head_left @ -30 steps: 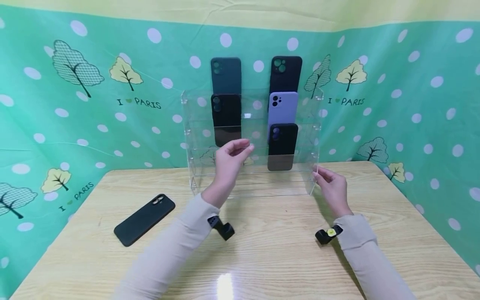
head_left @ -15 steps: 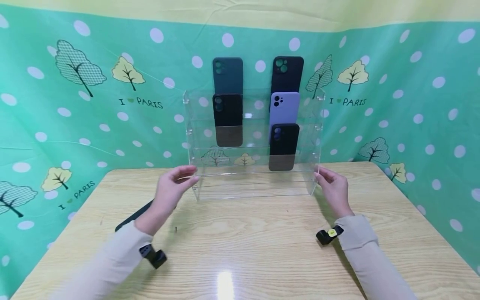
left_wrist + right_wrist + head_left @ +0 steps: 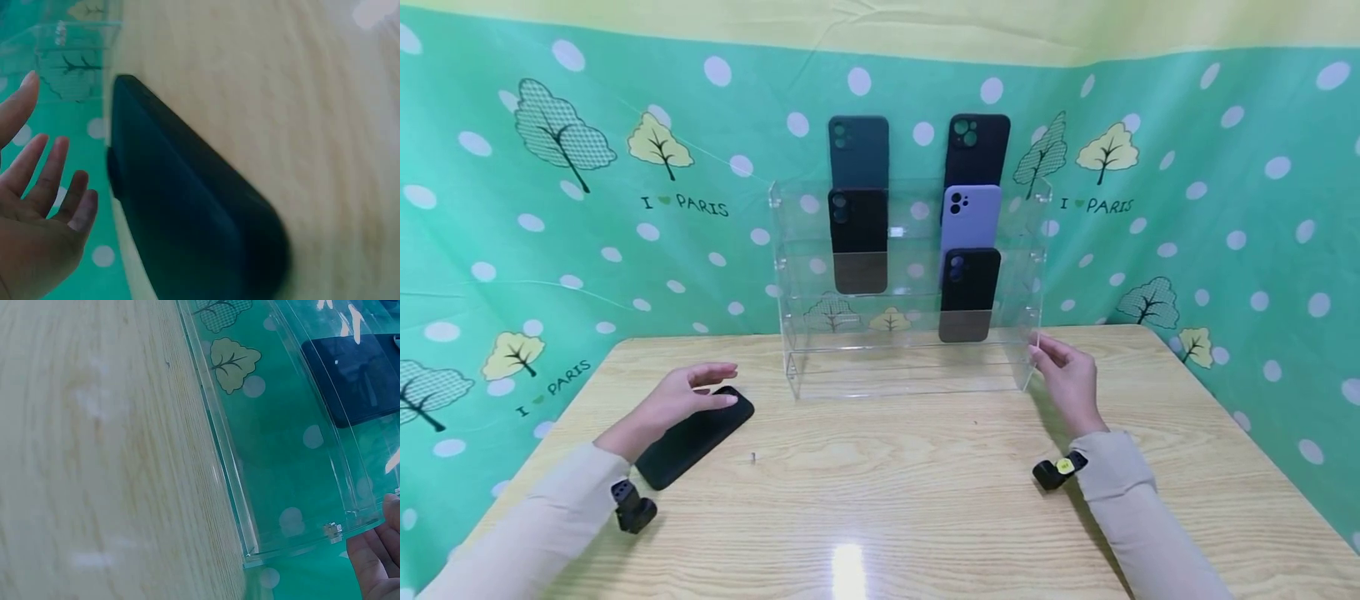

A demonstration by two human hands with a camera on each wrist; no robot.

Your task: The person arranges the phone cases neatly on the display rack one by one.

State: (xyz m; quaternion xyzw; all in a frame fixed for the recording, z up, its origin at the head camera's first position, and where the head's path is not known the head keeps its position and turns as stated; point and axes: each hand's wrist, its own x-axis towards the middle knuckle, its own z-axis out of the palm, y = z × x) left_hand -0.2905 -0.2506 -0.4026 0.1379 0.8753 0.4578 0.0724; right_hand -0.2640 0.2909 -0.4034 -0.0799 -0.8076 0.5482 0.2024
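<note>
Over a black phone case [image 3: 683, 446] lying on the table at the left, my left hand [image 3: 666, 402] hovers with its fingers spread. The left wrist view has the case [image 3: 181, 206] large, and the hand [image 3: 40, 222] apart from it. My right hand [image 3: 1069, 382] pinches the right side panel of a clear acrylic display rack [image 3: 887, 393]. In the right wrist view, its fingertips [image 3: 390, 515] are at the panel's edge. Phone cases stand on the rack's tiers: a teal one [image 3: 859, 154] and a black one [image 3: 859, 221] on the left; a black [image 3: 977, 150], a purple [image 3: 972, 215] and another black [image 3: 968, 283] on the right.
The wood-grain table [image 3: 880, 500] carries the rack near its back edge. A green polka-dot cloth [image 3: 700, 250] hangs behind and at the sides. A tiny grey bit [image 3: 753, 457] lies on the table to the right of the loose case.
My left hand has moved from the front of the rack, past its left edge, to above the loose phone case. The right hand has stayed at the rack's right side.
</note>
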